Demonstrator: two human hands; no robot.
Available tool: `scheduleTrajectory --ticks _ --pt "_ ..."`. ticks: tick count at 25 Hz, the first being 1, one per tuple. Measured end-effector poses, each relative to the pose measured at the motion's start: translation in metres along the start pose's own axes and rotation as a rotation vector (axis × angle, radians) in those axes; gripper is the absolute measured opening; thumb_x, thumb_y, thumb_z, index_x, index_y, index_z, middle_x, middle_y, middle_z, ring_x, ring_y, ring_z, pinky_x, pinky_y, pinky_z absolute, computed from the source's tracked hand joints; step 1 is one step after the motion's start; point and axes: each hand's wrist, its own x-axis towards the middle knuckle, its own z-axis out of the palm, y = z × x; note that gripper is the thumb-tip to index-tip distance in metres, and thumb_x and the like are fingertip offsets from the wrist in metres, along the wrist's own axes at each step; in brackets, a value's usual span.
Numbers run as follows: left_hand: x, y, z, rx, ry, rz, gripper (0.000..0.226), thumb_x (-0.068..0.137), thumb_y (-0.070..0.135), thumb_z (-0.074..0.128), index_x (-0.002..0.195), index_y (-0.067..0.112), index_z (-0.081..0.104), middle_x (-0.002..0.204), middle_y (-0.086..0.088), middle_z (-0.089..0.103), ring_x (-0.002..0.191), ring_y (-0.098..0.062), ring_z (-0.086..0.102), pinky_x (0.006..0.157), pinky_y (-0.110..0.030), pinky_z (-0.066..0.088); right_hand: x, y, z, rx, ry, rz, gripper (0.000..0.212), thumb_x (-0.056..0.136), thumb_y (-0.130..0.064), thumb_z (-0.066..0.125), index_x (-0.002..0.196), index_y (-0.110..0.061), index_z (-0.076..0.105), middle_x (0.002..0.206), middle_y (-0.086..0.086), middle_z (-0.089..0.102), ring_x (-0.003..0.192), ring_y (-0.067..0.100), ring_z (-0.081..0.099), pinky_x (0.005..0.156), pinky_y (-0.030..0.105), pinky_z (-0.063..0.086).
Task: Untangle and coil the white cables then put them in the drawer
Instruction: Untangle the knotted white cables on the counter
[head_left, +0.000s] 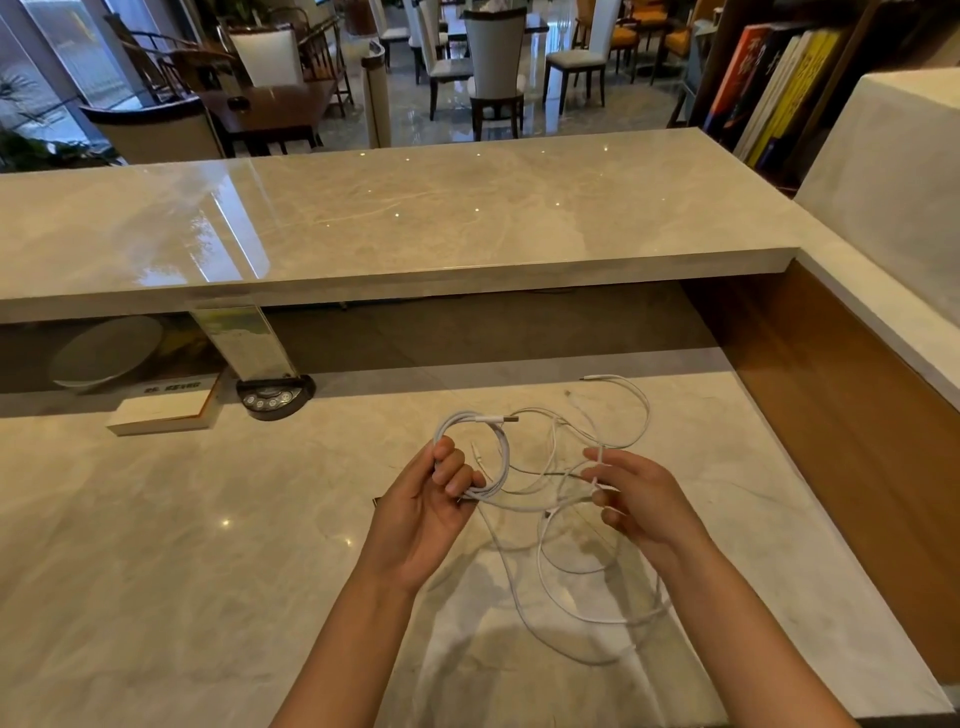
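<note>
White cables (550, 457) lie tangled over the lower marble desk (208, 545), some loops lifted above it. My left hand (431, 499) grips a small round coil of thicker white cable (485, 431), whose plug end sticks out to the right at the top. My right hand (634, 493) pinches thin strands of the tangle between thumb and fingers. Long loops (587, 618) trail down toward the desk's front, and another loop (634, 405) with a plug reaches toward the back. No drawer is in view.
A raised marble counter (395, 218) runs across behind the desk, with a wooden side wall (841, 415) at the right. At back left sit a white box (161, 410), a sign holder on a dark base (272, 395) and a white bowl (104, 353).
</note>
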Motion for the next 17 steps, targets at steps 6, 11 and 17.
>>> scheduleTrajectory --ticks 6,11,17 --pt "0.004 -0.007 0.005 -0.089 -0.087 -0.107 0.017 0.076 0.013 0.072 0.071 0.012 0.056 0.052 0.004 0.040 0.044 -0.006 0.031 0.058 -0.021 0.047 -0.013 0.004 0.023 -0.526 -0.259 -0.284 0.025 0.087 0.008 0.045 0.080 -0.008 0.064 0.071 0.004 0.060 0.042 0.008 0.054 0.045 0.020 0.043" --pt "0.005 -0.014 0.008 -0.093 -0.034 -0.127 0.020 0.073 0.012 0.075 0.069 0.011 0.055 0.051 0.003 0.038 0.042 -0.007 0.037 0.054 -0.021 0.046 -0.024 0.015 0.041 -0.334 -0.260 -0.457 0.034 0.087 0.009 0.043 0.101 -0.021 0.051 0.074 0.006 0.062 0.059 0.016 0.060 0.063 0.036 0.051" --pt "0.006 -0.018 0.017 -0.172 0.075 -0.122 0.018 0.085 0.014 0.051 0.068 0.011 0.053 0.051 0.004 0.035 0.043 -0.006 0.033 0.062 -0.016 0.036 -0.029 0.028 0.051 -0.390 -0.167 -0.832 0.052 0.083 -0.013 0.057 0.093 -0.061 0.039 0.090 -0.010 0.052 0.077 0.002 0.056 0.068 0.016 0.050"
